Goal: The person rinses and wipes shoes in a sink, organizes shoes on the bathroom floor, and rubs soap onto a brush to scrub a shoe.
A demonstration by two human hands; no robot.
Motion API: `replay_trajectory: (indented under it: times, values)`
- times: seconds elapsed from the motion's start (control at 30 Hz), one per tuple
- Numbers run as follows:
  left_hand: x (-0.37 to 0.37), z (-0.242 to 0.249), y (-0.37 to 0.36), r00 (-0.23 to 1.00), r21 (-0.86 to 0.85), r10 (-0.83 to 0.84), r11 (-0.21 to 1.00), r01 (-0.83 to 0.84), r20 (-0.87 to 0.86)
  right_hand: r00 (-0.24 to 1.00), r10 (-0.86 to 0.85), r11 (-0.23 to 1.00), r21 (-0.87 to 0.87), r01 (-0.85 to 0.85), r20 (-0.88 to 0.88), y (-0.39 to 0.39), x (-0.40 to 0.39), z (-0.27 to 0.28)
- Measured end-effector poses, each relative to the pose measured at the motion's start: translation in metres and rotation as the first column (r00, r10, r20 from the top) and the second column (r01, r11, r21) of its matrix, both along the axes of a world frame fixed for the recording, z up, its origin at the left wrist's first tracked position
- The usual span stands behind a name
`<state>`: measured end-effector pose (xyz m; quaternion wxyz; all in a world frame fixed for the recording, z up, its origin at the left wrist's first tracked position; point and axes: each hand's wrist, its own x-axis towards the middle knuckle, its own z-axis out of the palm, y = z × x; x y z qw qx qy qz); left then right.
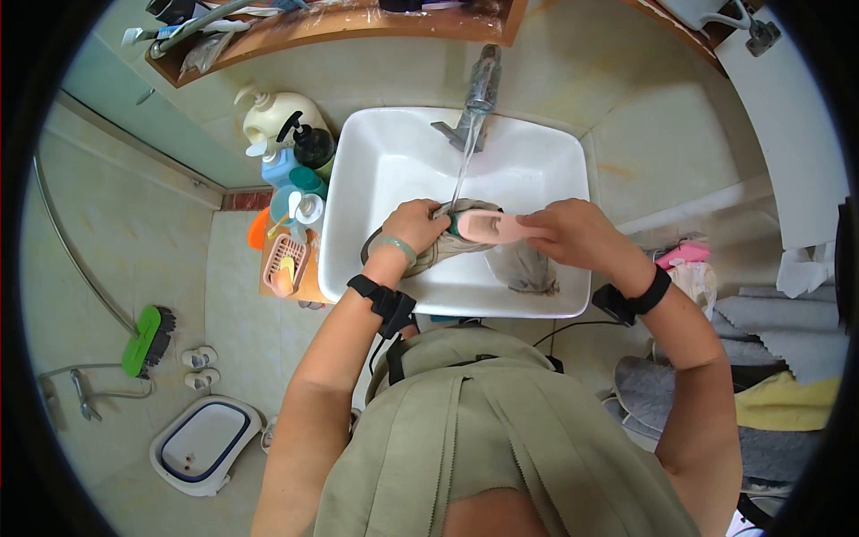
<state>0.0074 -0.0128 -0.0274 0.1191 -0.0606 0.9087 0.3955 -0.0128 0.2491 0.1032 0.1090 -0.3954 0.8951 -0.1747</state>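
Green brush (143, 342): low on the left side of the frame, with dark bristles on its right side.
Shoes (199, 367): a small white pair, just right of the green brush.
Tub (204, 445): lower left of the frame, white with a dark blue ring.
Bottles (282, 116): upper left of the frame, in a bunch beside the sink (376, 143). Some are cream, black and blue.
Basket (286, 264): pink, under the bottles in the frame, with a yellow thing in it.
Sink: white, in the middle of the frame.
Left hand (416, 224): over the left half of the sink, fingers bent and almost closed, holding the cloth (438, 258). A pale green band and a black strap go round the wrist.
Cloth: grey-brown and bunched up in the sink, under the left hand and the pink brush (488, 226).
Tap (484, 80): top middle of the frame, shiny, with water (464, 163) running down to the cloth.
Pink brush: in the middle of the sink, its wide green-edged end by the left hand, its handle to the right.
Right hand (568, 231): over the right side of the sink, fingers closed round the handle.
Grey cloth (522, 268): in the sink, below the handle. I cannot tell if it joins the other cloth.
Towels (778, 327): right edge of the frame, grey and yellow.
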Motion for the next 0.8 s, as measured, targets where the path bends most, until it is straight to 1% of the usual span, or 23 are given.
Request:
replay_trajectory:
  times: [0.07, 0.1, 0.17, 0.2, 0.23, 0.27, 0.3, 0.33, 0.37, 0.4, 0.43, 0.47, 0.5, 0.53, 0.57, 0.6, 0.67, 0.7, 0.77, 0.8]
  values:
    - [0.000, 0.000, -0.001, 1.000, 0.017, -0.014, 1.000, 0.014, -0.001, 0.997, 0.078, 0.950, 0.304, -0.069, -0.019, -0.019, -0.001, 0.003]
    - [0.001, 0.000, -0.002, 1.000, 0.034, -0.025, 0.999, 0.026, -0.004, 0.996, 0.085, 0.950, 0.302, -0.075, -0.019, -0.022, -0.004, -0.008]
    - [0.002, -0.004, -0.002, 1.000, 0.042, -0.018, 0.999, 0.019, -0.017, 0.999, 0.032, 0.995, 0.095, -0.036, 0.043, -0.027, -0.012, -0.046]
    - [0.003, -0.004, -0.001, 0.999, 0.052, -0.020, 0.998, 0.021, -0.030, 0.998, 0.042, 0.994, 0.097, -0.046, 0.042, -0.033, -0.014, -0.050]
    - [0.005, -0.003, -0.001, 0.999, 0.050, -0.030, 0.998, 0.032, -0.039, 0.918, -0.145, 0.989, 0.089, 0.120, 0.369, -0.040, -0.015, -0.054]
    - [0.006, -0.003, -0.002, 0.999, 0.052, -0.022, 0.998, 0.024, -0.039, 0.701, -0.299, 0.951, 0.139, 0.278, 0.648, -0.044, -0.016, -0.056]
    - [0.005, -0.003, -0.002, 0.999, 0.056, -0.020, 0.998, 0.022, -0.027, 0.704, -0.296, 0.952, 0.140, 0.272, 0.645, -0.045, -0.017, -0.056]
    - [0.005, -0.004, -0.002, 1.000, 0.061, -0.019, 0.998, 0.019, -0.014, 0.476, -0.370, 0.897, 0.174, 0.405, 0.798, -0.043, -0.018, -0.055]
    - [0.003, -0.005, -0.004, 1.000, 0.066, -0.011, 0.998, 0.012, -0.015, 0.210, -0.393, 0.823, 0.241, 0.514, 0.895, -0.041, -0.019, -0.055]
    - [0.002, -0.003, -0.009, 0.996, 0.091, -0.078, 0.993, 0.075, 0.033, 0.212, -0.395, 0.827, 0.245, 0.506, 0.894, -0.037, -0.019, -0.058]
    - [0.003, -0.001, -0.014, 0.986, 0.118, -0.145, 0.984, 0.135, 0.079, 0.157, -0.356, 0.811, 0.222, 0.542, 0.921, -0.031, -0.019, -0.064]
    - [0.008, 0.000, -0.023, 0.988, 0.120, -0.133, 0.985, 0.122, 0.083, 0.101, -0.314, 0.792, 0.202, 0.576, 0.944, -0.026, -0.019, -0.067]
    - [0.013, 0.002, -0.033, 0.975, 0.151, -0.223, 0.964, 0.218, 0.019, 0.101, -0.315, 0.799, 0.206, 0.565, 0.944, -0.022, -0.021, -0.068]
    - [0.016, 0.005, -0.041, 0.950, 0.172, -0.310, 0.934, 0.314, -0.051, 0.010, -0.278, 0.769, 0.216, 0.601, 0.961, -0.018, -0.024, -0.066]
    - [0.016, 0.008, -0.045, 0.900, -0.154, -0.424, 0.887, 0.436, 0.101, -0.082, -0.235, 0.735, 0.232, 0.637, 0.969, -0.017, -0.025, -0.066]
    - [0.019, 0.013, -0.043, 0.903, -0.153, -0.419, 0.890, 0.430, 0.101, -0.081, -0.236, 0.739, 0.233, 0.632, 0.968, -0.020, -0.022, -0.064]
    - [0.028, 0.021, -0.032, 0.932, -0.401, -0.269, 0.847, 0.349, 0.244, 0.055, -0.335, 0.757, 0.234, 0.610, 0.940, -0.028, -0.016, -0.057]
    - [0.026, 0.015, -0.029, 0.933, -0.400, -0.267, 0.848, 0.347, 0.243, 0.057, -0.336, 0.758, 0.234, 0.609, 0.940, -0.029, -0.019, -0.061]
    - [0.021, -0.005, -0.022, 0.916, -0.396, -0.401, 0.840, 0.370, 0.005, -0.143, -0.254, 0.751, 0.289, 0.594, 0.956, -0.026, -0.026, -0.075]
    - [0.017, -0.005, -0.019, 0.917, -0.392, -0.398, 0.844, 0.366, 0.001, -0.140, -0.261, 0.751, 0.292, 0.592, 0.955, -0.022, -0.028, -0.081]
